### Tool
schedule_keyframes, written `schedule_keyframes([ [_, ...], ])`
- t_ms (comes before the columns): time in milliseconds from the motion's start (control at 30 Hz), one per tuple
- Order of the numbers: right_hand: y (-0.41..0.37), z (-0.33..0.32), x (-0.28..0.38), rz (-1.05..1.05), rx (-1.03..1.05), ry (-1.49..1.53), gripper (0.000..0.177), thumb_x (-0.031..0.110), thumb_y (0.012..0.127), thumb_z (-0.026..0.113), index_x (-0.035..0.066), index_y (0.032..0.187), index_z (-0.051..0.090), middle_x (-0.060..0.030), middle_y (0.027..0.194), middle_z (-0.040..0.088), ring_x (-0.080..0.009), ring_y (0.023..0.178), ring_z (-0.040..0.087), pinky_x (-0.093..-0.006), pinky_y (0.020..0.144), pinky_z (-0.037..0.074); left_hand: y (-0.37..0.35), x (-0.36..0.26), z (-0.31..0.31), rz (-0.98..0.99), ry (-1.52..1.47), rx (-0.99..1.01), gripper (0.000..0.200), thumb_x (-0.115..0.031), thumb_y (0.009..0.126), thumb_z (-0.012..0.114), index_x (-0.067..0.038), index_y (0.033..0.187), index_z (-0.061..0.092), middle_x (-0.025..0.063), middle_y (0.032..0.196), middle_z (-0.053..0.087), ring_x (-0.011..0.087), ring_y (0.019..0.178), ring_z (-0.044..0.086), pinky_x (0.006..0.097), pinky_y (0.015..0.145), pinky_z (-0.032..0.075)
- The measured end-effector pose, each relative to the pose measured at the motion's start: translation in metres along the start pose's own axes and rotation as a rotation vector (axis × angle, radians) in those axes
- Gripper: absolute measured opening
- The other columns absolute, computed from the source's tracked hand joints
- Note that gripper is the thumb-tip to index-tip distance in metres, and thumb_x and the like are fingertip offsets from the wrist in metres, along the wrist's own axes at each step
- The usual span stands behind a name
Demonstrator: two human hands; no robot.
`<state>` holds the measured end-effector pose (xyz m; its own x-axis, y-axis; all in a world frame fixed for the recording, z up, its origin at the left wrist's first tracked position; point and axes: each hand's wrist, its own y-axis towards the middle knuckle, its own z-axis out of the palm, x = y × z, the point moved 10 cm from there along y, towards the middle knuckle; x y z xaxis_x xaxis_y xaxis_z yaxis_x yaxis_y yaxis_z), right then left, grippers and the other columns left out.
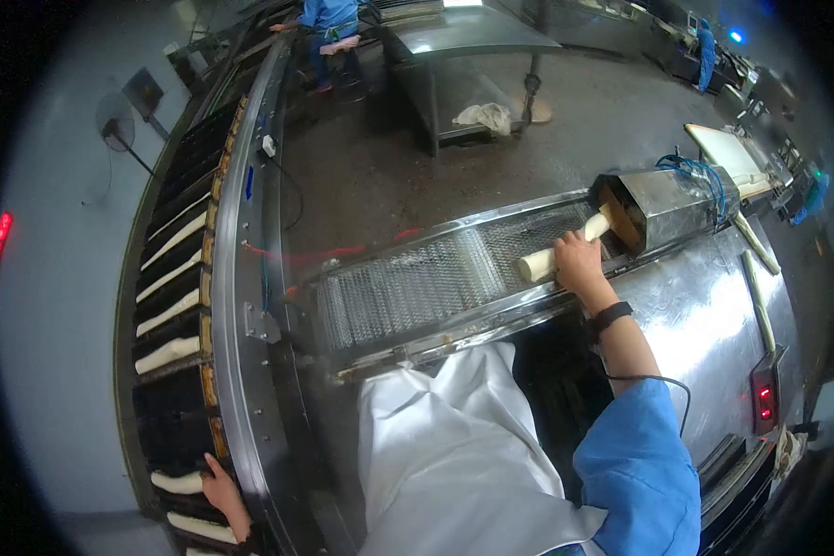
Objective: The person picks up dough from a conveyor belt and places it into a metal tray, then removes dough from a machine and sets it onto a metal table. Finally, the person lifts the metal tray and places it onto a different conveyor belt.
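Observation:
My right hand (579,261), with a dark band on its wrist, is closed around a thick pale dough roll (565,255) at the right end of a mesh conveyor (417,283). The far end of the roll reaches the opening of a metal housing (681,208). At the lower left, my left hand (224,499) has its fingers apart and touches the end of a dough strip (178,483) lying in a dark tray slot. More dough strips (169,311) lie in the slots further up the line.
A steel rail (234,371) borders the tray line. Dough strips (758,301) rest on the steel table (695,315) at right, near a red display (765,400). A steel table (473,35) stands ahead. One person (329,18) is by the line; others are at far right.

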<state>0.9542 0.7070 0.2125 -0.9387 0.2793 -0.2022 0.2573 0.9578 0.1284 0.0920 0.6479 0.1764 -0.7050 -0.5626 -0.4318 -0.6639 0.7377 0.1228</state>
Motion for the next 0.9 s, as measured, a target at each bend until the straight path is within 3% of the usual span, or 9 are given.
schedule_keyframes([
  [133, 0.013, 0.008, 0.025, -0.008, 0.126, -0.052, 0.025, 0.011, 0.075, 0.064, 0.01, 0.1, 0.063, -0.0108, 0.107, 0.061, -0.0292, 0.11, 0.056, -0.0489, 0.084, 0.05, 0.012, -0.01, 0.022, 0.001, 0.001, -0.047, 0.069, -0.06, 0.093, 0.046, 0.005, 0.11, 0.063, 0.0294, 0.108, 0.064, 0.0447, 0.104, 0.059, 0.0457, 0.088, 0.046],
  [233, 0.033, -0.025, 0.066, -0.055, 0.107, 0.322, 0.033, 0.011, 0.071, 0.069, 0.005, 0.102, 0.061, -0.0147, 0.105, 0.059, -0.0357, 0.101, 0.06, -0.0446, 0.085, 0.051, 0.003, -0.044, 0.021, -0.047, -0.031, 0.036, 0.07, -0.059, 0.092, 0.047, 0.007, 0.11, 0.061, 0.0303, 0.108, 0.063, 0.0456, 0.104, 0.058, 0.047, 0.088, 0.046],
  [333, 0.04, -0.094, 0.133, -0.252, 0.108, 1.055, 0.034, -0.001, 0.071, 0.071, 0.002, 0.102, 0.058, -0.0061, 0.093, 0.064, -0.0162, 0.087, 0.061, -0.0303, 0.08, 0.049, 0.006, -0.054, 0.029, -0.108, 0.09, 0.07, 0.073, -0.058, 0.093, 0.045, 0.011, 0.11, 0.058, 0.0339, 0.106, 0.061, 0.0487, 0.101, 0.058, 0.0487, 0.087, 0.047],
  [400, 0.039, -0.147, 0.164, -0.332, 0.128, 1.406, 0.031, 0.004, 0.076, 0.068, 0.003, 0.105, 0.058, -0.0056, 0.099, 0.063, -0.0141, 0.092, 0.059, -0.0292, 0.085, 0.047, 0.009, -0.053, 0.028, -0.093, 0.06, 0.001, 0.073, -0.058, 0.093, 0.045, 0.012, 0.109, 0.059, 0.0348, 0.106, 0.061, 0.0491, 0.099, 0.059, 0.049, 0.086, 0.047],
  [567, 0.03, -0.202, 0.185, -0.41, 0.025, 2.288, 0.049, 0.022, 0.089, 0.065, 0.01, 0.131, 0.042, -0.02, 0.124, 0.058, -0.035, 0.116, 0.057, -0.0438, 0.088, 0.056, 0.012, -0.065, 0.035, -0.05, 0.041, 0.018, 0.078, -0.058, 0.094, 0.043, 0.018, 0.109, 0.057, 0.0344, 0.114, 0.058, 0.0486, 0.099, 0.06, 0.0488, 0.085, 0.05],
  [600, 0.026, -0.2, 0.198, -0.382, 0.017, 2.446, 0.049, 0.027, 0.091, 0.063, 0.014, 0.133, 0.042, -0.0201, 0.124, 0.057, -0.034, 0.115, 0.058, -0.041, 0.087, 0.057, 0.014, -0.07, 0.036, -0.038, 0.03, 0.022, 0.078, -0.058, 0.094, 0.043, 0.018, 0.109, 0.057, 0.0344, 0.114, 0.058, 0.0486, 0.099, 0.06, 0.0488, 0.085, 0.05],
  [667, 0.016, -0.168, 0.239, -0.245, 0.253, 2.697, 0.051, 0.04, 0.09, 0.063, 0.018, 0.133, 0.046, -0.0181, 0.124, 0.057, -0.0329, 0.113, 0.057, -0.0489, 0.09, 0.055, 0.011, -0.07, 0.031, -0.066, 0.059, -0.007, 0.08, -0.058, 0.094, 0.043, 0.019, 0.111, 0.055, 0.0343, 0.114, 0.058, 0.0488, 0.1, 0.06, 0.0482, 0.085, 0.05],
  [733, 0.015, -0.135, 0.279, -0.126, 0.437, 2.822, 0.04, 0.032, 0.09, 0.065, 0.011, 0.121, 0.052, -0.0169, 0.123, 0.055, -0.0301, 0.115, 0.054, -0.0445, 0.092, 0.053, 0.013, -0.068, 0.035, -0.072, 0.06, 0.006, 0.08, -0.058, 0.094, 0.043, 0.019, 0.112, 0.055, 0.0347, 0.113, 0.058, 0.0484, 0.1, 0.06, 0.0482, 0.085, 0.05],
  [900, 0.012, -0.135, 0.271, -0.091, 0.219, 2.865, 0.031, 0.023, 0.091, 0.066, 0.006, 0.114, 0.055, -0.011, 0.108, 0.062, -0.0216, 0.099, 0.061, -0.0343, 0.079, 0.053, 0.013, -0.071, 0.035, -0.095, -0.036, -0.01, 0.078, -0.06, 0.092, 0.044, 0.015, 0.11, 0.057, 0.0339, 0.108, 0.061, 0.0473, 0.1, 0.061, 0.0488, 0.085, 0.05],
])
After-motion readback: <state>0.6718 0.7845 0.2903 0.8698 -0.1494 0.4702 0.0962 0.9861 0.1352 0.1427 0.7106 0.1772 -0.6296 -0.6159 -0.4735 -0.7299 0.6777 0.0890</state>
